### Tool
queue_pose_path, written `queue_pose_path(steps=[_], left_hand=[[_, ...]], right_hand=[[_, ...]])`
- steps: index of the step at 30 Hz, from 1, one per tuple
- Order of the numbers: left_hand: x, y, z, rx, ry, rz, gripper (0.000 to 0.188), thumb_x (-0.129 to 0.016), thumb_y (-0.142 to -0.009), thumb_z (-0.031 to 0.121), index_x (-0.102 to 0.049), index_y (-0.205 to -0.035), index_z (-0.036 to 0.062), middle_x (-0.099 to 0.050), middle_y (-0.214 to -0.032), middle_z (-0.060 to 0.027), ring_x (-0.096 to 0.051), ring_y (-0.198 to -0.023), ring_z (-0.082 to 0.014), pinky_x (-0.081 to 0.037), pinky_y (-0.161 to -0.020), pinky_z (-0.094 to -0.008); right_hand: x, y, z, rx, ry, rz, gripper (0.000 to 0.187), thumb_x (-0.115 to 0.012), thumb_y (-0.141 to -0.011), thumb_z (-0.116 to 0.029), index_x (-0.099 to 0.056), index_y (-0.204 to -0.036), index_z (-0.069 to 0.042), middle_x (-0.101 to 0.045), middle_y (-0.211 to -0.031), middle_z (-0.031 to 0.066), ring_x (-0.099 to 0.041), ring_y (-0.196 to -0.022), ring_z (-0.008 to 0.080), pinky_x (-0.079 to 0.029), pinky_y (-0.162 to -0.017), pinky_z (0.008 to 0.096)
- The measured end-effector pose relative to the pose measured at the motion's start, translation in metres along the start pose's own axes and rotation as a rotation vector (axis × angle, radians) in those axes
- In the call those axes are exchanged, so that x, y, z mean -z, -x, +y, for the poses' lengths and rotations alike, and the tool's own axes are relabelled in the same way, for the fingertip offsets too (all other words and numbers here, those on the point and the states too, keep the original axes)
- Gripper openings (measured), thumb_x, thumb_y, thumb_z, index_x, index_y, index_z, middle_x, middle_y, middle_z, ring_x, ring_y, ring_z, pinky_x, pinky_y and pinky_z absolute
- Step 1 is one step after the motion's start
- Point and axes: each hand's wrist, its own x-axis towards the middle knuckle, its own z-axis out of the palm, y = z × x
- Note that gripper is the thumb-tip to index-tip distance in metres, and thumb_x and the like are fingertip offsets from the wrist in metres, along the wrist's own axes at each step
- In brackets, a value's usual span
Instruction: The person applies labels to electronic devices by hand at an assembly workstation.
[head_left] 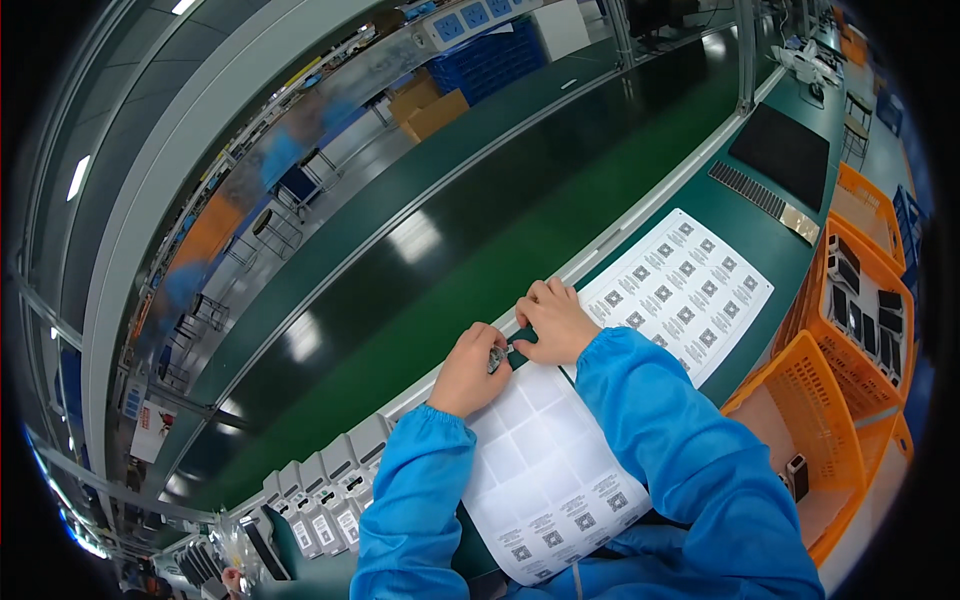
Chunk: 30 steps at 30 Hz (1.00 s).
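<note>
My left hand is closed around a small grey, shiny piece, most of it hidden by the fingers. Close beside it, my right hand has thumb and forefinger bent together at the piece's right end, where a small pale bit shows. What those fingers pinch is too small to name. Below both hands lies a white label sheet, with several printed square-code labels left along its near edge and blank backing elsewhere. A second, fuller label sheet rests on the green bench to the right of my right hand.
Grey devices with white labels stand in rows at the lower left, near a clear plastic bag. Orange crates line the right side, one holding several dark devices. A black mat lies far right. Beyond the rail runs a green conveyor belt.
</note>
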Motion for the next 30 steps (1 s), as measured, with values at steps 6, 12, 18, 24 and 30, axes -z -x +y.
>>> queue_pose_path(steps=[6, 12, 18, 24, 30], left_hand=[[-0.004, 0.001, -0.001, 0.010, -0.004, 0.026, 0.024, -0.069, -0.079, 0.004, -0.058, -0.101, 0.0011, -0.060, -0.103, -0.0162, -0.059, -0.100, -0.0367, -0.050, -0.085, -0.0433], [-0.014, 0.012, 0.005, 0.062, 0.018, 0.105, 0.031, -0.072, -0.083, 0.006, -0.058, -0.110, 0.0010, -0.059, -0.108, -0.0173, -0.058, -0.105, -0.0364, -0.049, -0.091, -0.0423], [-0.040, 0.027, 0.016, 0.075, 0.019, 0.248, 0.048, -0.072, -0.083, 0.003, -0.052, -0.126, -0.0037, -0.055, -0.121, -0.0223, -0.053, -0.116, -0.0422, -0.046, -0.100, -0.0460], [-0.061, 0.030, 0.021, 0.145, 0.029, 0.397, 0.052, -0.071, -0.086, 0.005, -0.050, -0.133, -0.0017, -0.053, -0.124, -0.0224, -0.052, -0.117, -0.0416, -0.044, -0.102, -0.0463], [-0.071, 0.023, 0.020, 0.183, -0.095, 0.496, 0.043, -0.069, -0.086, 0.006, -0.057, -0.127, 0.0023, -0.054, -0.119, -0.0175, -0.052, -0.113, -0.0378, -0.042, -0.100, -0.0464]], right_hand=[[0.000, 0.001, -0.002, -0.008, 0.012, 0.016, 0.031, -0.079, -0.074, -0.030, -0.064, -0.092, -0.010, -0.053, -0.112, 0.0129, -0.045, -0.114, 0.0332, -0.036, -0.096, 0.0455], [0.002, 0.000, -0.003, -0.039, 0.033, -0.050, 0.033, -0.076, -0.073, -0.029, -0.063, -0.097, -0.010, -0.051, -0.113, 0.0133, -0.043, -0.115, 0.0330, -0.035, -0.096, 0.0441], [0.007, -0.009, -0.004, -0.115, 0.043, -0.195, 0.039, -0.076, -0.072, -0.031, -0.063, -0.103, -0.013, -0.050, -0.118, 0.0146, -0.041, -0.119, 0.0358, -0.033, -0.099, 0.0446], [0.024, -0.028, -0.007, -0.182, 0.027, -0.440, 0.045, -0.082, -0.072, -0.039, -0.064, -0.108, -0.018, -0.049, -0.125, 0.0161, -0.039, -0.124, 0.0382, -0.032, -0.104, 0.0460], [0.026, -0.037, -0.006, -0.265, 0.006, -0.500, 0.044, -0.086, -0.071, -0.039, -0.068, -0.108, -0.025, -0.049, -0.130, 0.0163, -0.036, -0.131, 0.0396, -0.029, -0.108, 0.0474]])
